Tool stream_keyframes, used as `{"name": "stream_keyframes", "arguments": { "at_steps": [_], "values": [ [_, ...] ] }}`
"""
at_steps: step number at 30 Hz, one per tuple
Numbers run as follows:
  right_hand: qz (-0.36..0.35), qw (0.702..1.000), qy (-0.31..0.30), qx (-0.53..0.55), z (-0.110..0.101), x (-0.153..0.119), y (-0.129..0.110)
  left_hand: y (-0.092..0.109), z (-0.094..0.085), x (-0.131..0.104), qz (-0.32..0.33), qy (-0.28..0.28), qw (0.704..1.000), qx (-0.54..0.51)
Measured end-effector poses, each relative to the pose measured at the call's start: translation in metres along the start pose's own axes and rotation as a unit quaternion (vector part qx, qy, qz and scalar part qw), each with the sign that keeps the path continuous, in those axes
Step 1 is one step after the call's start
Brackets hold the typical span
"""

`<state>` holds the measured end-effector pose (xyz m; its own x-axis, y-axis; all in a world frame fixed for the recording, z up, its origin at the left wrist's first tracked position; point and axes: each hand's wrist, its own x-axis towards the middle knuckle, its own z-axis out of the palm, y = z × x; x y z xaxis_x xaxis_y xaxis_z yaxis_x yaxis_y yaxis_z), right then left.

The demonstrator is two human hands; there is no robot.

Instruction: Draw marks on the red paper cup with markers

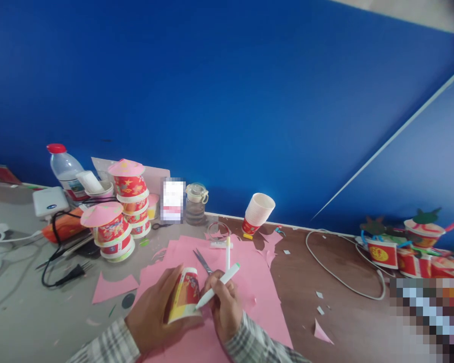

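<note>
My left hand [159, 305] is wrapped round a red and yellow paper cup [188, 292], which lies tilted with its white rim toward me. In my right hand [226, 302] is a white marker [222, 282] with a green end pointing up and away. Its lower tip meets the cup near the rim. Pink paper [261, 302] is spread beneath both hands. Just beyond them lie scissors [202, 260], partly hidden by my right hand. A second marker [228, 254] with a yellowish end and a white tube [220, 245] also rest on the paper.
Stacked cups with pink paper tops [111, 234] stand at the left, near a bottle [68, 174] and a black plug [73, 275]. A lidded glass jar [195, 206] and a leaning cup stack [258, 214] are at the back. Cup crafts [382, 253] and a cable [333, 282] lie right.
</note>
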<state>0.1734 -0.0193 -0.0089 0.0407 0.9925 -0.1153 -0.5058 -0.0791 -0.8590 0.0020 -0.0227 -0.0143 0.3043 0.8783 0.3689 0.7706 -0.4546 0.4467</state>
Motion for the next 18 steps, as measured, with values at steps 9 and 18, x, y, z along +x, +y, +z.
{"name": "stream_keyframes", "arguments": {
  "at_steps": [9,18],
  "values": [
    [0.022,0.999,0.042,-0.005,0.0033,0.0027,-0.0036,0.0016,-0.0031,0.0025,0.003,-0.003,1.000,-0.008],
    [0.034,0.999,-0.013,0.012,0.0000,-0.0016,-0.0016,0.0020,-0.0033,0.0029,0.002,-0.010,1.000,-0.029]
  ]
}}
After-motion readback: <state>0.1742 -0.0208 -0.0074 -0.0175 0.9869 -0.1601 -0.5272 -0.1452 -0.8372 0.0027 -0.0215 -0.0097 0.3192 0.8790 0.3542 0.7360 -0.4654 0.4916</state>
